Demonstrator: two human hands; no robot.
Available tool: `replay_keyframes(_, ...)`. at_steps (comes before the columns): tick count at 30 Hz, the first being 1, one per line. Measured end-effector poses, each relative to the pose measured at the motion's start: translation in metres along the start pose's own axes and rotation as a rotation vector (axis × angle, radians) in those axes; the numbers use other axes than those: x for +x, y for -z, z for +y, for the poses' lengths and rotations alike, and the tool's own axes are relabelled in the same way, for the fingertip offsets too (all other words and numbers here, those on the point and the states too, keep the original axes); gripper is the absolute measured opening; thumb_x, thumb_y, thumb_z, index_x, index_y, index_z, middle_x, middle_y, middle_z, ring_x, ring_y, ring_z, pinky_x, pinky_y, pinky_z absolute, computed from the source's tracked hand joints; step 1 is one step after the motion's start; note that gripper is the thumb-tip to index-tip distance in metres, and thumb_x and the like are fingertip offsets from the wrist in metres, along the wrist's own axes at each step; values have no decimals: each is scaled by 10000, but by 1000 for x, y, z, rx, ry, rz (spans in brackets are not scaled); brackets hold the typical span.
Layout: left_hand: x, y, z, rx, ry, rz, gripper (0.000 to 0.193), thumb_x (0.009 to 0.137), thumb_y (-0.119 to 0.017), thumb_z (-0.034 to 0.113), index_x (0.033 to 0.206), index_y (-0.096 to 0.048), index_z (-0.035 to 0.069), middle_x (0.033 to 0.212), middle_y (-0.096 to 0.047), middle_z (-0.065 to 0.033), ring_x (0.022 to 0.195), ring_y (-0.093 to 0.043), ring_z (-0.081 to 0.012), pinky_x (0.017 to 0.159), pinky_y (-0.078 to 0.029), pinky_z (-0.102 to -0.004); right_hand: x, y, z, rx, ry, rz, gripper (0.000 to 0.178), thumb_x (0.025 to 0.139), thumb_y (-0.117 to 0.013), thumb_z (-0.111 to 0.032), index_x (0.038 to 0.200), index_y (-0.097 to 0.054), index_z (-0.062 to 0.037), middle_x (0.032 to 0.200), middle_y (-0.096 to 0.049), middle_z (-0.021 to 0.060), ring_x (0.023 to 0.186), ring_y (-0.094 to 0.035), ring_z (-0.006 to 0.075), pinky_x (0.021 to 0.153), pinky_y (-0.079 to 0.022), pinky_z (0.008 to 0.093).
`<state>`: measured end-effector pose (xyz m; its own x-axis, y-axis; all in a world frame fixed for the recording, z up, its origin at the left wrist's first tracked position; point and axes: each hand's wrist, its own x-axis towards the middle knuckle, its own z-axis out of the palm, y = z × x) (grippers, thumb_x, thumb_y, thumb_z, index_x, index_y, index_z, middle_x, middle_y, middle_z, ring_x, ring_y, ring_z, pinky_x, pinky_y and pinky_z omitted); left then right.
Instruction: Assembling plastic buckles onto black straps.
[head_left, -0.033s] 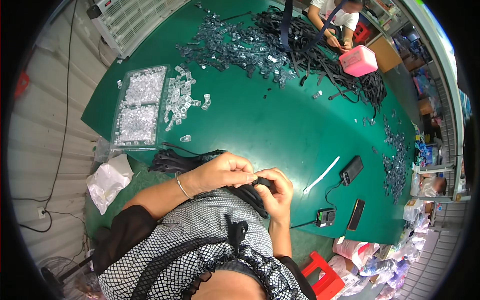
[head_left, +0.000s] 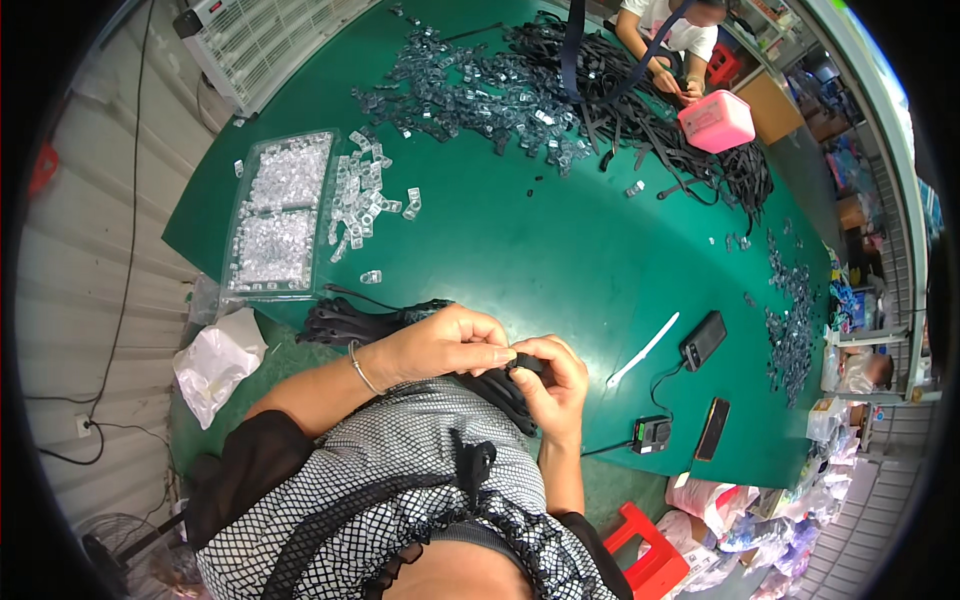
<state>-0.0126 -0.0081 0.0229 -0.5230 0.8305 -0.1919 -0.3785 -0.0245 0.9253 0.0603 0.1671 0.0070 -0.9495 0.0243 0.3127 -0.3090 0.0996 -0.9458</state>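
My left hand and my right hand meet at the near edge of the green table. Between their fingertips is a black strap, pinched from both sides. The fingers hide much of the held part, so its end cannot be made out. A bundle of black straps lies at the table edge beyond my left wrist. More black straps hang below my hands, against my lap.
Left on the green table stands a tray of small transparent plastic pieces, some loose beside it. Farther off are a heap of black straps, a pink container and another person's hands. A white strip, black device and phone lie right.
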Motion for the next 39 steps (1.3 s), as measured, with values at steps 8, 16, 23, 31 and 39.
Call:
replay_keyframes(8, -4, 6, -1, 228, -58, 33, 196, 900, -477, 190, 832, -540, 18, 656, -488, 24, 589, -421, -42, 521, -357, -197, 3, 7, -5, -133, -11, -7, 260, 659, -721, -43, 880, -600, 20, 781, -589, 89, 650, -551, 138, 556, -435, 233)
replay_keyframes(16, 0, 8, -7, 236, -99, 4, 194, 907, -456, 166, 827, -519, 1, 665, -459, 21, 613, -410, -53, 550, -356, -208, 3, 12, -9, -161, -122, -13, 276, 610, -757, -42, 856, -638, -6, 703, -591, 48, 581, -520, 88, 470, -374, 199)
replay_keyframes(23, 2, 7, -8, 150, -93, -27, 218, 913, -460, 189, 854, -539, -4, 656, -458, 29, 614, -411, -47, 553, -354, -205, 2, 13, -6, -142, -87, 4, 295, 588, -772, -52, 858, -658, -22, 683, -599, 42, 548, -508, 81, 446, -347, 196)
replay_keyframes(31, 2, 8, -7, 127, -84, -48, 186, 905, -453, 154, 846, -520, -10, 664, -450, 19, 607, -395, -53, 549, -343, -204, 2, 12, -2, -158, -35, 10, 315, 571, -779, -58, 864, -664, -32, 635, -575, 26, 501, -457, 67, 423, -312, 198)
replay_keyframes(39, 3, 8, 3, 276, -64, -9, 166, 878, -506, 125, 926, -575, -17, 674, -510, 4, 610, -449, -59, 558, -387, -208, 2, 13, 1, -160, -32, 32, 315, 575, -780, -77, 867, -666, -39, 632, -566, 15, 484, -412, 51, 415, -286, 194)
